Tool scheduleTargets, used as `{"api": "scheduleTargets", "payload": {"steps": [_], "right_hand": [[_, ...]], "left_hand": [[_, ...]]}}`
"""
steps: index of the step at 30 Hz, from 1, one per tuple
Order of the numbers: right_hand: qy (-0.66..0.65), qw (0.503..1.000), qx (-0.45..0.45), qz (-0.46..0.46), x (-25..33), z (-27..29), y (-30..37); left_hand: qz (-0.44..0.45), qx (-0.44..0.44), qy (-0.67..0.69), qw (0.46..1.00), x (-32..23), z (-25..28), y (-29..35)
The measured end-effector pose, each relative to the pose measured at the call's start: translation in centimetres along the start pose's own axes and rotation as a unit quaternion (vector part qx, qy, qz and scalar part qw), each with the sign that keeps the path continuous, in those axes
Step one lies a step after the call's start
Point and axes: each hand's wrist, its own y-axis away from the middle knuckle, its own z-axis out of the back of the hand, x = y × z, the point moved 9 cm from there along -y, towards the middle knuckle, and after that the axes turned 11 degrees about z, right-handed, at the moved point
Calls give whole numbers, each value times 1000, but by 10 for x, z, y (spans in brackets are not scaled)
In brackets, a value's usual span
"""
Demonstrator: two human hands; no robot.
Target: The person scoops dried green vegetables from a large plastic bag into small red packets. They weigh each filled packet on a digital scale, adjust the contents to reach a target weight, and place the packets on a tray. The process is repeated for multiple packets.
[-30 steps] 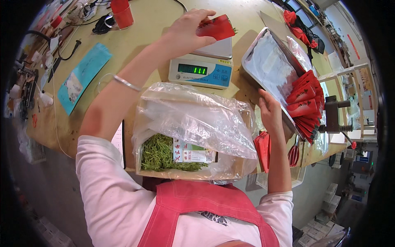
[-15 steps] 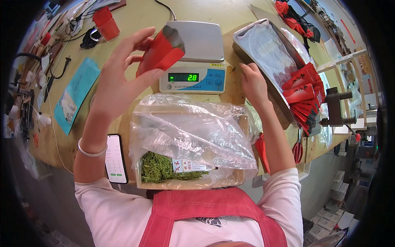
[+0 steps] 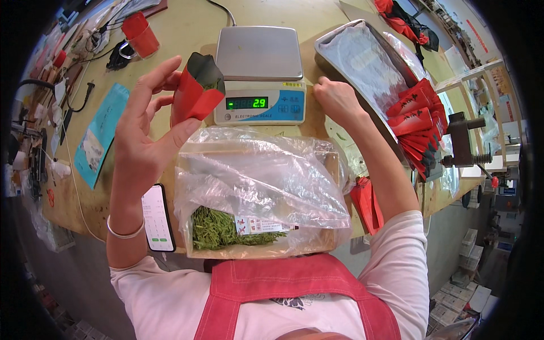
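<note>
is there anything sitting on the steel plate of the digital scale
No, the square steel plate of the digital scale is bare; the small red foil pouch is held up beside it in the left hand.

The person's left hand [image 3: 148, 133] is raised in front of the chest, palm turned inward, fingers spread and slightly curled, thumb pressing from below in a pinching grasp. A thin bangle circles the left wrist, and the bare forearm rises steeply from the lower left. The right hand [image 3: 337, 100] is stretched forward, knuckles up, seemingly curled into a loose fist. Pale sleeves cover both upper arms.
</note>
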Motion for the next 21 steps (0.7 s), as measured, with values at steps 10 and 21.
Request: {"api": "scheduleTargets", "payload": {"steps": [10, 21], "right_hand": [[-75, 995, -7, -65, -10, 5, 2], [-484, 829, -273, -64, 27, 182, 107]], "left_hand": [[-9, -45, 7, 999, 1, 15, 12], [-32, -69, -22, 997, -19, 34, 36]]}}
